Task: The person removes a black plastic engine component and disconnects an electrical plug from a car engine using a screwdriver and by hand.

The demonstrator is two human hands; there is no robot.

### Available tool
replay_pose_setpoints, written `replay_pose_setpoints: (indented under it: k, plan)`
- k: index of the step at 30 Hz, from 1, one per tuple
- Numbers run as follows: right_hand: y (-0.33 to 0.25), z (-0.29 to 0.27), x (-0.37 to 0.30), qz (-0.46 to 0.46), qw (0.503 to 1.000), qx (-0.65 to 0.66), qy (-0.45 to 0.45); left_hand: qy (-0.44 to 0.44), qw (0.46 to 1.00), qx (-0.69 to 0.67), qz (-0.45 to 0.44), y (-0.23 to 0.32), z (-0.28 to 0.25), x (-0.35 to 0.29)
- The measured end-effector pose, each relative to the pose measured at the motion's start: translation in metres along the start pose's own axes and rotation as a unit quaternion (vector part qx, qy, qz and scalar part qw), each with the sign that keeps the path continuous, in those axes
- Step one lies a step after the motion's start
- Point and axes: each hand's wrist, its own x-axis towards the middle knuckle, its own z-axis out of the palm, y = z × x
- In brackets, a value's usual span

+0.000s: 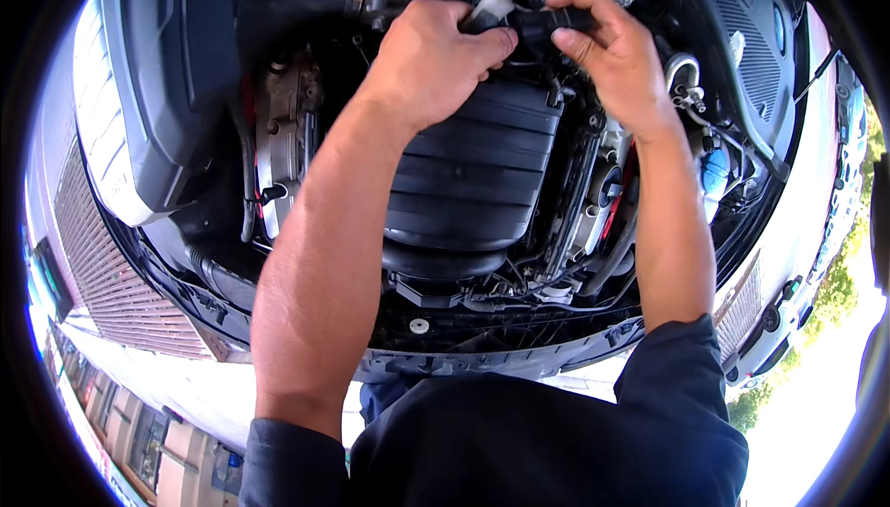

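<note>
Over the far end of the engine bay, my left hand (434, 60) is closed round the handle of a screwdriver (491, 8). The handle is pale and dark, and its metal shaft slants up to the right, past the upper edge of the view. My right hand (619, 60) pinches a short black tube-like part (554, 20) between thumb and fingers. This part's left end meets the screwdriver handle; whether they are joined cannot be made out. Below both hands lies the ribbed black engine cover (468, 169).
A large dark plastic housing (176, 90) stands on the left. Metal engine parts (283, 141) and hoses flank the cover. On the right are a blue-capped reservoir (714, 171) and a curved metal pipe (684, 67). The car's front edge (491, 359) runs before my body.
</note>
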Motion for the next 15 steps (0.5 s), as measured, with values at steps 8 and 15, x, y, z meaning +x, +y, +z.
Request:
replay_pose_setpoints:
  k: [8, 15]
  plan:
    - [-0.005, -0.014, 0.009, 0.063, 0.989, 0.092, -0.094, 0.04, 0.987, 0.081, 0.13, -0.016, 0.002, -0.013]
    - [-0.012, -0.017, 0.01, 0.137, 0.966, 0.187, -0.113, 0.032, 0.985, 0.062, 0.16, -0.02, -0.002, -0.013]
